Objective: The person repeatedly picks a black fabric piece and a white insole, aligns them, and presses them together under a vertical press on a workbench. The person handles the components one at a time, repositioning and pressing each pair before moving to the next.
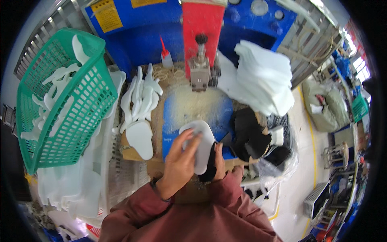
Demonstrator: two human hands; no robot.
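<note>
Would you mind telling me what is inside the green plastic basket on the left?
The green basket holds white sole-shaped cut pieces, seen through its mesh, one poking above the rim. How deep the pile goes near the bottom is hidden by the wall.

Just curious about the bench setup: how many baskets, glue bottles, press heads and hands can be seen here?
Green plastic lattice basket: 1
Small bottle with red nozzle: 1
Red press with metal head: 1
Hands on the white sole-shaped piece: 2, left hand, right hand
Total: 5
</note>
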